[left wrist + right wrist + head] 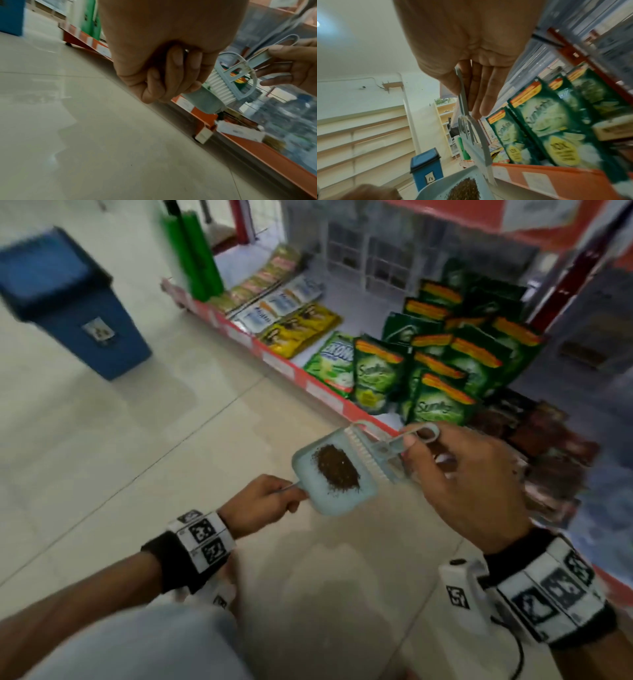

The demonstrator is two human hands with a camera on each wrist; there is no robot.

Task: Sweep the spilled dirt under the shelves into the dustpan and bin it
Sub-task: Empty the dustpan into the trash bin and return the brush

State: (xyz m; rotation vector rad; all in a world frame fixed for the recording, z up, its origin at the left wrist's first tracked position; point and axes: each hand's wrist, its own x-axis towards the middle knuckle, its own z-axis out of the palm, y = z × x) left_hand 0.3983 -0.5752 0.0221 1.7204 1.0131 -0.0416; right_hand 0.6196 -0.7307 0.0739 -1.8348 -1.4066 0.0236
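A pale blue dustpan (318,494) hangs above the tiled floor with a heap of brown dirt (337,469) in it. My left hand (263,503) grips its thin handle in a fist. My right hand (455,474) pinches the looped handle of a small blue brush (380,455) whose white bristles rest against the pan's far edge. In the left wrist view the curled fingers (173,75) wrap the handle and the brush (228,82) sits beyond the pan (204,100). In the right wrist view, brush (474,136), pan (453,181) and dirt (465,189) show.
A blue lidded bin (68,299) stands on the floor at the far left (426,167). A low red-edged shelf (274,361) runs diagonally, stocked with green and yellow pouches (442,371). Green rolls (195,254) stand at its far end. My knee (137,642) is at the bottom.
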